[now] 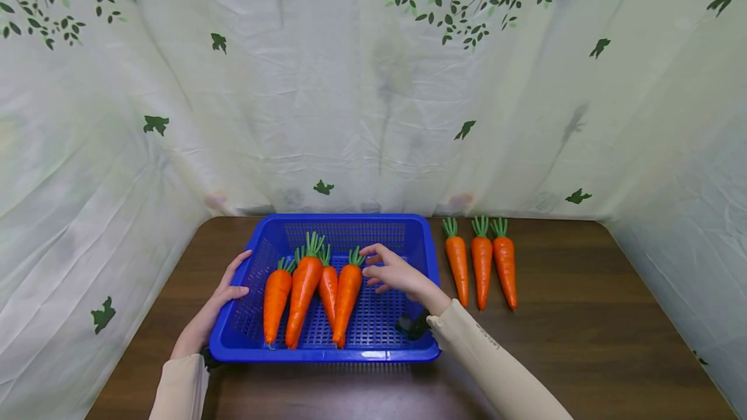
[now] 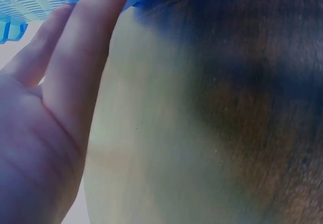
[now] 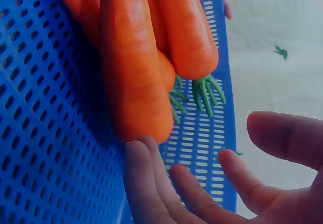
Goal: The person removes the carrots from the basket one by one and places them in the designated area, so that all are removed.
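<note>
A blue plastic basket [image 1: 323, 355] with perforated walls stands on the table, several orange carrots [image 1: 348, 293] with green tops lying in its left and middle part. My left hand [image 1: 217, 300] rests at the basket's left rim, thumb and fingers extended; in the left wrist view they reach up to its blue side. Over the basket is my right hand [image 1: 397, 274], its fingers spread and holding nothing. Its fingertips are right at the top end of the rightmost carrot, which the right wrist view shows as the nearest carrot [image 3: 133, 72].
Three more carrots [image 1: 482, 264] lie side by side on the brown wooden table [image 1: 583, 342], right of the basket, tops toward the back. A pale curtain [image 1: 350, 96] with green leaf prints hangs behind the table and along both sides.
</note>
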Demonstrator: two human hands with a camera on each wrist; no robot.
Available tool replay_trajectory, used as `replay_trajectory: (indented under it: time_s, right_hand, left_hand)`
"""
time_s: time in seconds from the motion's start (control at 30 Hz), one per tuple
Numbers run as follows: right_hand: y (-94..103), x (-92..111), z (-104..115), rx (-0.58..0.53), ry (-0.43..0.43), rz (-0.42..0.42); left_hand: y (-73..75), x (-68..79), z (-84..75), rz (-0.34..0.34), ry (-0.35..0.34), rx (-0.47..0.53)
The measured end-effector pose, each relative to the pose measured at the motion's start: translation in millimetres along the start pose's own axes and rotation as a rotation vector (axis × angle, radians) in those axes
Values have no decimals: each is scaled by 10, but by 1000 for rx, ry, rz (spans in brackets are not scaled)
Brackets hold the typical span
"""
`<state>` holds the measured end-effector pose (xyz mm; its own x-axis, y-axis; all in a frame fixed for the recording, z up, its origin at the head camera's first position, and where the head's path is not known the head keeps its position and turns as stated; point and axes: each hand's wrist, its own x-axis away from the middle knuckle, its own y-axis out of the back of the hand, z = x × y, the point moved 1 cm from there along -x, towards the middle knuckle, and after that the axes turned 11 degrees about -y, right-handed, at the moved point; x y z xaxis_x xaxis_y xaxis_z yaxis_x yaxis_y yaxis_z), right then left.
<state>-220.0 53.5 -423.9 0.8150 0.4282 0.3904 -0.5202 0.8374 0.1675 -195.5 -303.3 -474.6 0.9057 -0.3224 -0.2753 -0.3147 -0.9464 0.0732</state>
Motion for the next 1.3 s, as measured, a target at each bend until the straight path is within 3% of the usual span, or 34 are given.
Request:
replay_trajectory:
  time_s: [0.27, 0.6, 1.1, 1.2, 1.3]
  right_hand:
    - [-25, -11, 29, 25, -39, 0]
    - [-26, -81, -4, 44, -75, 7]
    - [-158, -93, 28, 60, -106, 44]
    - [-188, -104, 42, 79, -106, 30]
    - [-213, -116, 54, 102, -108, 18]
  left_hand:
    - [22, 2, -7, 26, -25, 22]
    - [2, -12, -56, 22, 46, -14]
    - [8, -26, -70, 19, 25, -53]
    - [15, -24, -87, 39, 40, -59]
    - [29, -8, -116, 60, 106, -59]
